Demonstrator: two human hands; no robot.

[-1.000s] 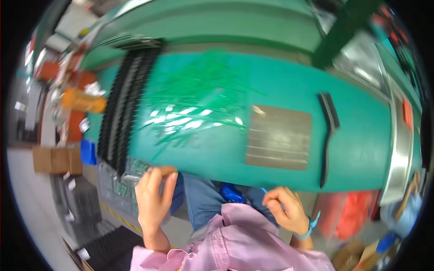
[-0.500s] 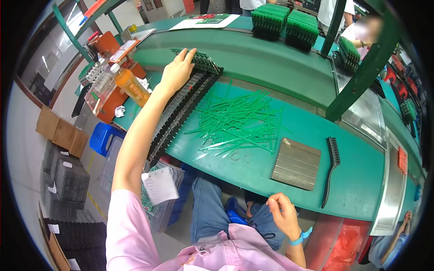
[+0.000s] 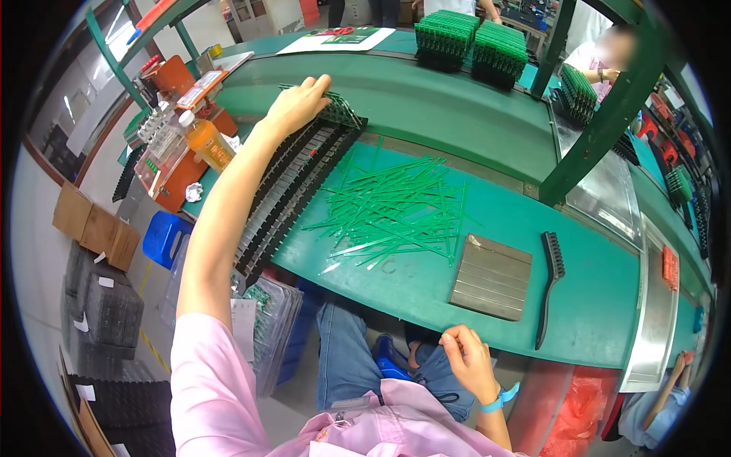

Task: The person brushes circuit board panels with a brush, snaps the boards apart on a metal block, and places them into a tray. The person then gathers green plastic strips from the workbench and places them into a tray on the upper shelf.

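My left hand [image 3: 298,108] reaches out to the far end of a long black slotted rack [image 3: 293,179]. Its fingers are closed over the top edge of a green circuit board [image 3: 343,108] that stands in the rack; the fingertips are partly hidden. By the table's front edge, above my lap, my right hand [image 3: 470,364] is loosely curled, with nothing visible in it. Right of the rack lies a loose heap of thin green strips [image 3: 396,209]. A grooved metal block [image 3: 493,276] and a black brush [image 3: 548,286] lie nearest to my right hand.
An orange drink bottle [image 3: 207,143] stands left of the rack beside an orange fixture [image 3: 177,179]. Stacks of green boards [image 3: 499,55] sit on the shelf behind. A green post [image 3: 594,114] rises at the right. Another person [image 3: 590,57] is beyond it.
My left hand's fingers have curled in more over the board's top edge. The view has shifted slightly; my right hand stays curled in about the same place.
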